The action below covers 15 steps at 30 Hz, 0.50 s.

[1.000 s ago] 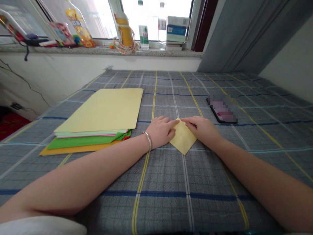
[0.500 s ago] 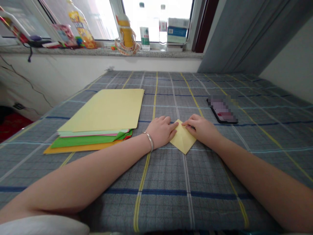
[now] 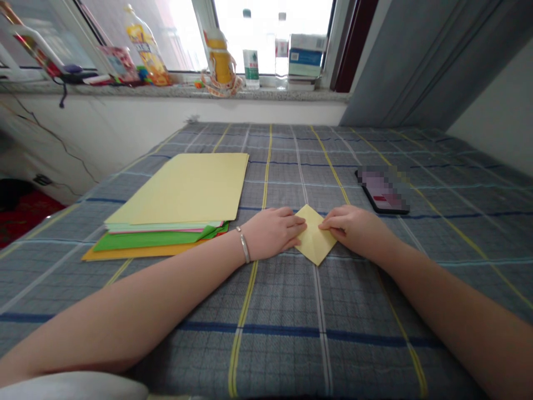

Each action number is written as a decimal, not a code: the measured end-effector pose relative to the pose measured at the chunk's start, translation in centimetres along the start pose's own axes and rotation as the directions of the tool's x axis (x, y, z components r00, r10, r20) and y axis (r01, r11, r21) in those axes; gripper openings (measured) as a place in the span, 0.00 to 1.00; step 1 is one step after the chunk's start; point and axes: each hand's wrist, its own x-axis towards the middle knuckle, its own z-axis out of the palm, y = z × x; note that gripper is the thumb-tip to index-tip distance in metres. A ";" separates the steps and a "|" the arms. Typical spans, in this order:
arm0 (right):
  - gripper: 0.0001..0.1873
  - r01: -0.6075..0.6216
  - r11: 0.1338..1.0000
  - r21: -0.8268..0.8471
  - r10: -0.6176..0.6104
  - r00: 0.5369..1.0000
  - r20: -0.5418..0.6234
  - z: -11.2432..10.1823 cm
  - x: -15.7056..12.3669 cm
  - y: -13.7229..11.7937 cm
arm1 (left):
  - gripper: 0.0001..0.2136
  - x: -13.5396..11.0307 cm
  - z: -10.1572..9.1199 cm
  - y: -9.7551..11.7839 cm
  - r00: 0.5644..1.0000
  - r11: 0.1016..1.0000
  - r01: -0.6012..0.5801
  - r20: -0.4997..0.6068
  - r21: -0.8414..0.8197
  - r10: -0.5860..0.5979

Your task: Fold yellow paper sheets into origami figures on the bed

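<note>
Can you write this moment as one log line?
left hand: on folded yellow paper | right hand: on folded yellow paper | nearby: stacked coloured paper sheets

On my feed, the folded square [image 3: 315,236] lies on the bed [image 3: 283,355] between the left hand [image 3: 272,233] and the right hand [image 3: 353,228]. Left of the square lies the paper stack [image 3: 183,189]; behind it and rightward, the phone [image 3: 385,191]; well behind it, the windowsill [image 3: 179,93].

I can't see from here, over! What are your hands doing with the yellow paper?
Left hand and right hand flat on the folded yellow paper. Paper lies as a diamond between them. Stack of coloured paper to the left, phone to the right, both apart from the hands.
</note>
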 end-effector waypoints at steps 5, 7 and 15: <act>0.14 0.055 0.997 -0.059 -0.053 0.998 0.039 -0.2 -0.1 -0.2 | 0.22 -0.8 0.0 -0.4 0.996 0.996 -0.083 -0.033 -0.030 0.082; 0.13 0.067 0.997 -0.047 -0.065 0.997 0.048 -0.4 -0.2 -0.1 | 0.18 -0.7 0.0 -0.5 0.993 0.995 -0.102 -0.060 -0.022 0.101; 0.11 0.019 1.000 -0.021 -0.019 1.000 0.012 -1.6 -1.1 -0.3 | 0.14 -0.5 -0.3 -0.2 0.978 0.977 -0.183 -0.081 0.112 0.192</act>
